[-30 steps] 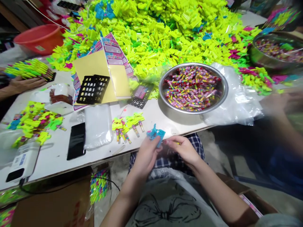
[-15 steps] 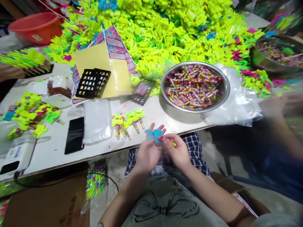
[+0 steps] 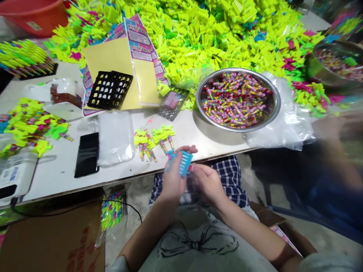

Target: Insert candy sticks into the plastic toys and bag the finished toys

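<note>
My left hand [image 3: 172,182] is closed around a blue plastic toy [image 3: 185,163] with a ribbed face, thumb on top, over my lap at the table's front edge. Close beside it, my right hand [image 3: 209,184] pinches a small candy tube [image 3: 190,168]. Only its red end shows, near the toy's lower right side; the fingers cover the rest. I cannot tell whether tube and toy touch. Several yellow toys [image 3: 154,135] with candy tubes on them lie on the table just beyond my left hand. A steel bowl [image 3: 198,100] full of candy tubes stands to the right.
A large heap of yellow toy pieces [image 3: 215,41] covers the back. On the left are a phone [image 3: 86,155], clear plastic bags [image 3: 115,139], black trays [image 3: 110,90], printed cards [image 3: 138,39] and a pile of toys [image 3: 28,124]. Another person's blurred arm [image 3: 334,139] is at the right.
My left hand has turned from palm-up to gripping the blue toy, whose ribbed side now shows. The candy tube has become mostly hidden in my right fingers. The view has shifted slightly.
</note>
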{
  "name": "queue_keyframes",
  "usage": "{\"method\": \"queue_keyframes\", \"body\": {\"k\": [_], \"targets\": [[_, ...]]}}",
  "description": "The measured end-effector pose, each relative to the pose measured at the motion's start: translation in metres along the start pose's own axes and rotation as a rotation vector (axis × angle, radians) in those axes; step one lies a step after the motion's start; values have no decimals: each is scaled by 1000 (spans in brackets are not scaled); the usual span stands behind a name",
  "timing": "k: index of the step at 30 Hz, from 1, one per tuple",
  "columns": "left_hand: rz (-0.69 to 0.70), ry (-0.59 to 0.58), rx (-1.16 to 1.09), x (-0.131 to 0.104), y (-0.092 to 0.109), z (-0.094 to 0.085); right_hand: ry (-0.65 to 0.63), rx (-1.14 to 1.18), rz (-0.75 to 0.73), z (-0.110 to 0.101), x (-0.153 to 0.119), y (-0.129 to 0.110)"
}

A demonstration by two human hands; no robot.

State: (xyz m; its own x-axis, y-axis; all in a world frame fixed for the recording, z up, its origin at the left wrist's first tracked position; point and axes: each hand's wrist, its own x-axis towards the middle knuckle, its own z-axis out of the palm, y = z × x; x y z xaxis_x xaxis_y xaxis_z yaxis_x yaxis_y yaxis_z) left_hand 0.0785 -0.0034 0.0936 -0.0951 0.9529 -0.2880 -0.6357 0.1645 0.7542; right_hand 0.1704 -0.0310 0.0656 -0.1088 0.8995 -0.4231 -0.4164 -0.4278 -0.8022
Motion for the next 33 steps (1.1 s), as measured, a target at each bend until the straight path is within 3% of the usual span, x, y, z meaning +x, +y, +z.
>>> {"method": "queue_keyframes", "body": {"k": [7,12,18,23,33], "targets": [[-50,-37,-43,3,0,-3,-47,61,45,1,2,2],[7,19,-121,8,-3,-8,126,48,-3,-3,4,3],[-93,-68,25,6,1,-19,82,151,-101,-8,12,1],[-196,-98,-113,10,11,-23,104,124,-136,-16,18,1],[-164,-37,191,11,-1,-23,73,-102,-109,-34,8,4]]}}
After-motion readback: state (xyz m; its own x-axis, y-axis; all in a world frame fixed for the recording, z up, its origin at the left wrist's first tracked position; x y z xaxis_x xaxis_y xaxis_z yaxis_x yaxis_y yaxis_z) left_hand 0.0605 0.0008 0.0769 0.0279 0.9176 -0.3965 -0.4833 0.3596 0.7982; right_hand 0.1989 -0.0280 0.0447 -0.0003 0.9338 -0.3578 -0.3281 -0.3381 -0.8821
